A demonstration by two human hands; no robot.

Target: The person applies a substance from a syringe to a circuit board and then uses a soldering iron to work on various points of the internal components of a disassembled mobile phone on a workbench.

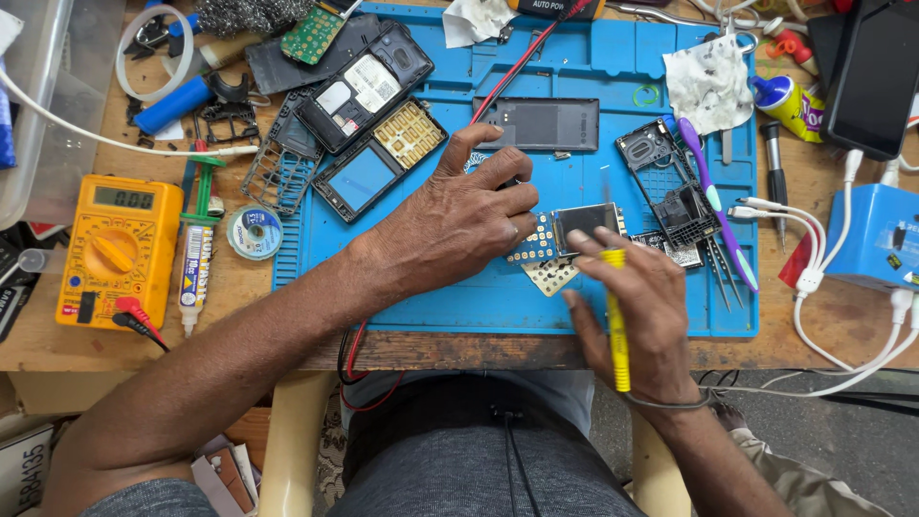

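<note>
You have a yellow meter's grey screen (127, 198) at left and a small dark display (586, 222) between your hands.

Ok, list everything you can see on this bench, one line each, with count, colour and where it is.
mat: one, blue, centre of the bench
circuit board: one, gold keypad with small screen, on the mat under both hands
multimeter: one, orange-yellow, left
solder wick reel: one, pale, left of the mat
tube: one, white, beside the multimeter
open phones: two, black, upper left of the mat
back cover: one, grey, top of the mat
phone frame: one, black, right of the mat
toothbrush: one, purple, right of the mat
tweezers: metal, count unclear, right of the mat
blue box: one, far right
left hand: pressing on the board
right hand: holding a yellow tool
</note>
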